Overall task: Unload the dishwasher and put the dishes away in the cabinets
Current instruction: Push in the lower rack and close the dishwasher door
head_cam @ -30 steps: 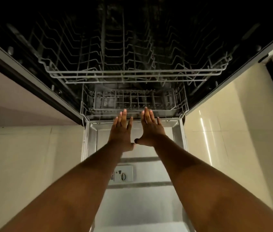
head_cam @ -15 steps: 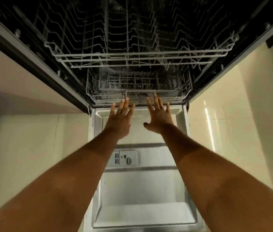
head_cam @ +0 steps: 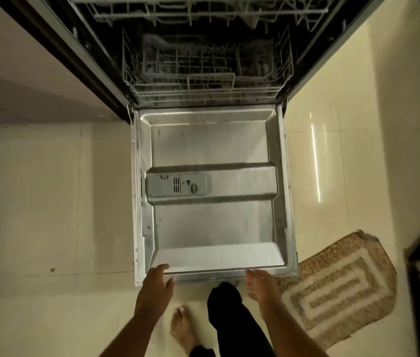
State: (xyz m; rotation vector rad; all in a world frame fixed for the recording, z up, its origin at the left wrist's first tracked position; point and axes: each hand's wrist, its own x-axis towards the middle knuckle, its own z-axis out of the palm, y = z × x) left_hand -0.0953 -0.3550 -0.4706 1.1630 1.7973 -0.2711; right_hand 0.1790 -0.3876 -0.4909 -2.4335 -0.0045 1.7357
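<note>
Reaching down to the near edge of the lowered dishwasher door (head_cam: 211, 222), the left hand (head_cam: 156, 284) lies with relaxed fingers on the rim, while the right hand (head_cam: 261, 284), blurred, seems loose-fingered just below that edge, gripping nothing. Half a second ago both hands were stretched flat toward the lower rack (head_cam: 206, 81); now they are drawn back and the rack sits pushed inside. Both wire racks look bare, though the cavity is dark, so the unloading seems finished and closing the door is probably next.
</note>
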